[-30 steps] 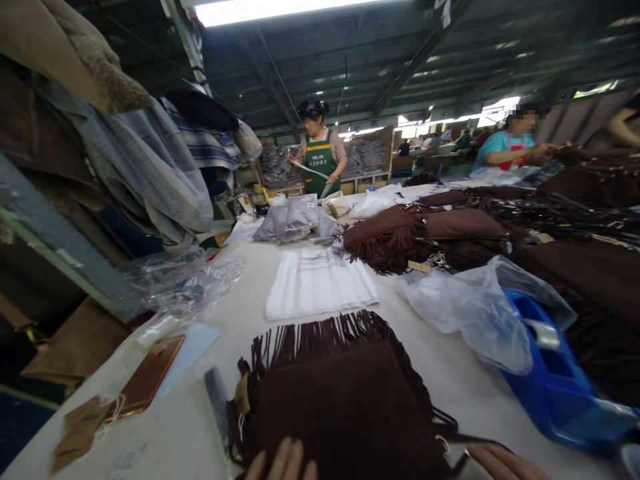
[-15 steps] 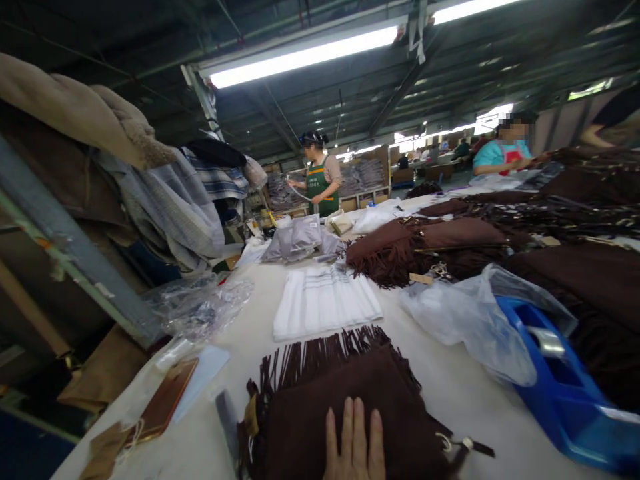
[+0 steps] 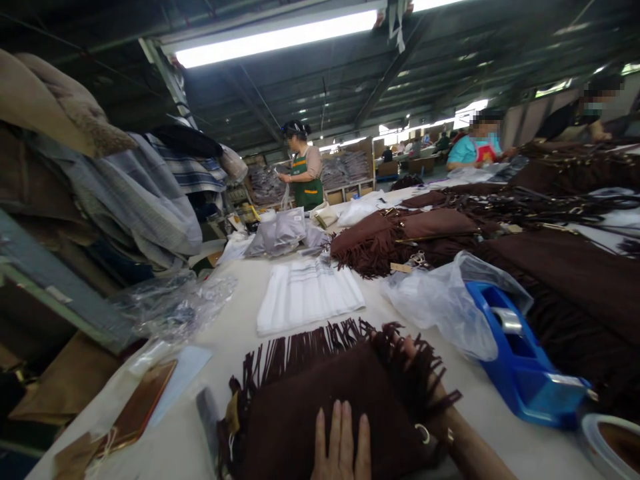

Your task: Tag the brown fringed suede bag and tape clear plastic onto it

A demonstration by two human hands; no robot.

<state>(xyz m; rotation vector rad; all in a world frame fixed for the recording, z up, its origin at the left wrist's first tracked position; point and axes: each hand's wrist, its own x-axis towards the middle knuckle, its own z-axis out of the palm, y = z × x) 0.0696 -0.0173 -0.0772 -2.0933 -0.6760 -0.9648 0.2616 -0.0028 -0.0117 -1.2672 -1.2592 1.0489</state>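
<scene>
green apron (image 3: 306, 189): light lettering printed across the chest of a co-worker at the far end, too small to be read
hang tag (image 3: 401, 268): tan, on the brown fringed pile, no print made out
blue tape dispenser (image 3: 520, 363): no brand seen
folded white sheets (image 3: 309, 293): grey lines only, unreadable

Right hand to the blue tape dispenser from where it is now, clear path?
Probably yes. The right hand is under the brown fringe, and the blue tape dispenser sits just beyond it on bare table; only the fringe draped over the hand would drag.
</scene>
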